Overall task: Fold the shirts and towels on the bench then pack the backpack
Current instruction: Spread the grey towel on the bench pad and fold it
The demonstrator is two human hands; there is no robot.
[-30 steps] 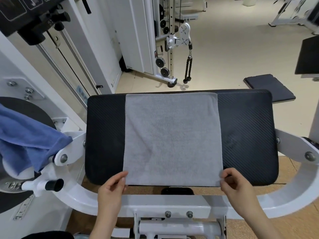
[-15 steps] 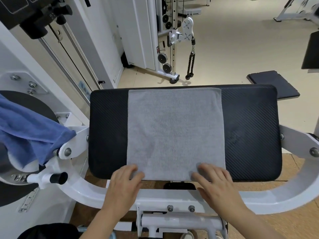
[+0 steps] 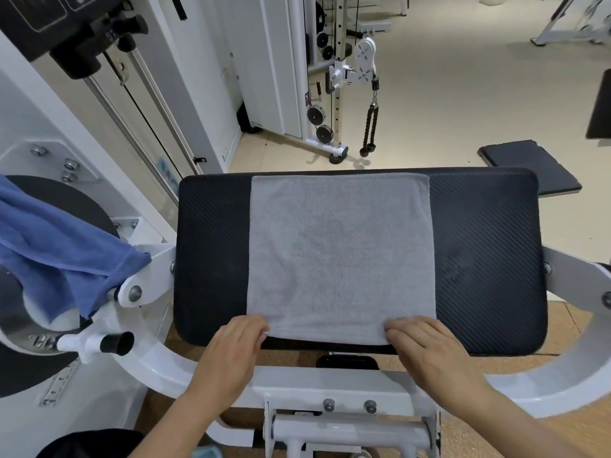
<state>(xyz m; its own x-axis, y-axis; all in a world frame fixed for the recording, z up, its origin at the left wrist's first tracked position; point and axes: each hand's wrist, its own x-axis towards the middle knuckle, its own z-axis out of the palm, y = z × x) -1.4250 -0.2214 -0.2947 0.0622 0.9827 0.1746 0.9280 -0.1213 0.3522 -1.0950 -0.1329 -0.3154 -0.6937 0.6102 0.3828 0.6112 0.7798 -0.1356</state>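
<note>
Your left hand (image 3: 231, 352) and right hand (image 3: 429, 348) rest, fingers bent, on the grey towel's (image 3: 340, 256) near corners; whether they pinch or only press cannot be told. From them the towel lies flat toward 12 o'clock on the table (image 3: 486, 259), with a blue cloth (image 3: 59, 252) at 9 o'clock.
</note>
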